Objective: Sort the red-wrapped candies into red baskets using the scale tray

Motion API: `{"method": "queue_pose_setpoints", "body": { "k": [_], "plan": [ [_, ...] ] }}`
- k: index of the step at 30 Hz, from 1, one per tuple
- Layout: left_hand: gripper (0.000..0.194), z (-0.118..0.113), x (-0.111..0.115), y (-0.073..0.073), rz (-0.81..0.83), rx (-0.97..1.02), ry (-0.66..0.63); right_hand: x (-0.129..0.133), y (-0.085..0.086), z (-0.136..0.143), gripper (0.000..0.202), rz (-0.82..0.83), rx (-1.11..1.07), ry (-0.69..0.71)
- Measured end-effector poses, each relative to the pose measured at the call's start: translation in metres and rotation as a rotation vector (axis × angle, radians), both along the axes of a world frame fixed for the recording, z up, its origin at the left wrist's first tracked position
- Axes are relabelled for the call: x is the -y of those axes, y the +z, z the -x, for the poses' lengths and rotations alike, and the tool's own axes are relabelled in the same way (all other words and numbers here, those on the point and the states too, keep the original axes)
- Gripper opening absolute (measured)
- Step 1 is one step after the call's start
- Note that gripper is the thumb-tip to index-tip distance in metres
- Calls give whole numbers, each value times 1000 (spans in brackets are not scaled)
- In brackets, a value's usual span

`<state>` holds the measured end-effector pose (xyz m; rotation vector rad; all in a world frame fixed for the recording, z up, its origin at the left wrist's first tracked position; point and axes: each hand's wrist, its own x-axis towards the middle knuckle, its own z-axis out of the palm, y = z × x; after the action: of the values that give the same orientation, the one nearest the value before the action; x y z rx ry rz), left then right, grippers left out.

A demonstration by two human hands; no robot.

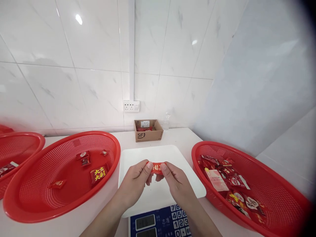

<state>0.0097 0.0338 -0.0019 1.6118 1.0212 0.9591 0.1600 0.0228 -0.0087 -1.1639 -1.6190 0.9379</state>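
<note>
Together, both hands (pixel 134 181) (pixel 177 181) pinch a small red packet (pixel 156 168) by its ends.

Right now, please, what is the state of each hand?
Left hand: closed, pinching one end of the red packet.
Right hand: closed, pinching its other end.

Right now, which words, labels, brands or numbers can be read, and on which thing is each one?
"SF": cardboard box
"大吉大利": yellow-lettered packet
"志准": scale panel
"7, 8, 4, 5, 6, 1, 2, 3, 0": number keys; other keys unclear
"日": held packet; its other characters unclear
Too small or blurred: white box label, scale displays, other packets
</note>
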Motion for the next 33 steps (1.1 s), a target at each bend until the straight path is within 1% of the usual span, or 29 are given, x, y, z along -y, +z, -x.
{"method": "queue_pose_setpoints", "body": {
  "k": [4, 6, 9, 13, 15, 17, 20, 24, 26, 29, 33],
  "plan": [
    [39, -1, 1, 0, -82, -54, 97, 0, 0, -2, 43, 15, 23, -20],
    [38, -1, 2, 0, -136, -86, 120, 0, -1, -2, 42, 14, 26, -30],
    [37, -1, 2, 0, -136, -98, 108, 0, -1, -1, 41, -8, 41, -52],
    [42, 0, 3, 1, -10, -36, 50, 0, -1, -1, 42, -20, 53, -76],
    [43, 0, 2, 1, 12, -19, 25, 0, 0, -1, 43, -8, 41, -85],
    [42, 0, 2, 0, 3, -22, 29, -1, 0, -2, 43, 3, 29, -96],
    [38, -1, 1, -2, -19, -19, 78, -2, 0, -2, 43, 11, -16, -89],
    [34, -2, 1, -3, -60, -26, 98, -4, 2, 0, 35, 58, -99, 43],
    [34, -2, 3, -2, -94, -54, 98, -3, 4, 2, 31, 84, -135, 75],
    [33, -2, 7, 1, -114, -81, 80, -1, 7, 4, 29, 90, -174, 55],
    [35, 0, 10, 5, -104, -65, 33, 4, 8, 5, 29, 69, -195, 34]
  ]
}}
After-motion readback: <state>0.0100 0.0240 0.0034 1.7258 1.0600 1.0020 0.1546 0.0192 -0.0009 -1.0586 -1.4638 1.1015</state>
